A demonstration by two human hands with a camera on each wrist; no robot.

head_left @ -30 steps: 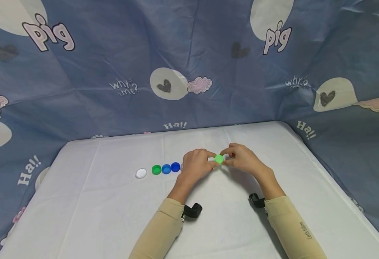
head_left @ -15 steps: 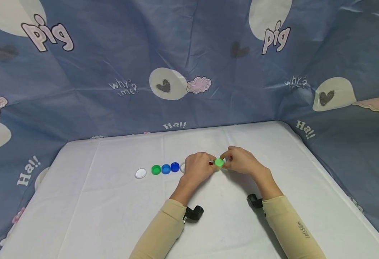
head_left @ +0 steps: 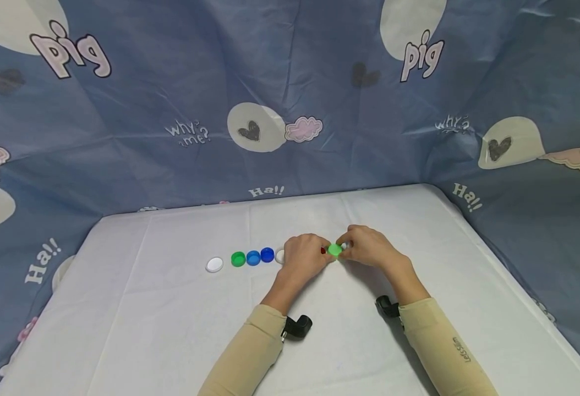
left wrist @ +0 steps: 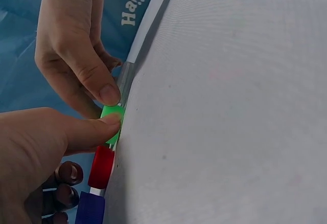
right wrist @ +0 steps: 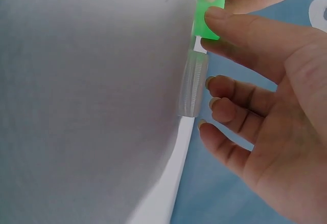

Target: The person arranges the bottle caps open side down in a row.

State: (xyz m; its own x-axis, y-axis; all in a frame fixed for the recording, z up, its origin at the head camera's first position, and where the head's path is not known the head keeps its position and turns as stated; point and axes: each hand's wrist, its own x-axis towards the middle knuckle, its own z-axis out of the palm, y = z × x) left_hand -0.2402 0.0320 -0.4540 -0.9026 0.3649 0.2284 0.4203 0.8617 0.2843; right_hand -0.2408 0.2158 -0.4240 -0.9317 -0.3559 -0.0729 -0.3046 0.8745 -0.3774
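Note:
A light green bottle cap point(head_left: 335, 251) is on the white tabletop, between my two hands. The left hand point(head_left: 304, 256) pinches it from the left; in the left wrist view that thumb presses on the cap point(left wrist: 116, 111). From the other side my right hand point(head_left: 373, 246) grips the same cap with thumb and forefinger, its remaining fingers loosely bent in the right wrist view. A red cap point(left wrist: 101, 168) sits beside the green one, below the left fingers, followed by a dark blue cap point(left wrist: 90, 208). Beyond the green cap lies a clear ribbed cap point(right wrist: 193, 84), near the right fingertips.
Left of the hands runs a row of caps: white point(head_left: 214, 264), green point(head_left: 238, 258), light blue point(head_left: 253, 258), dark blue point(head_left: 267, 254) and a pale one point(head_left: 280, 256) partly behind the left hand. A patterned blue cloth point(head_left: 270, 66) hangs behind the table point(head_left: 161, 324).
Both hands have come slightly down and toward the near side with the light green cap, lowering it into line beside the red one. Over the last half second they have barely moved.

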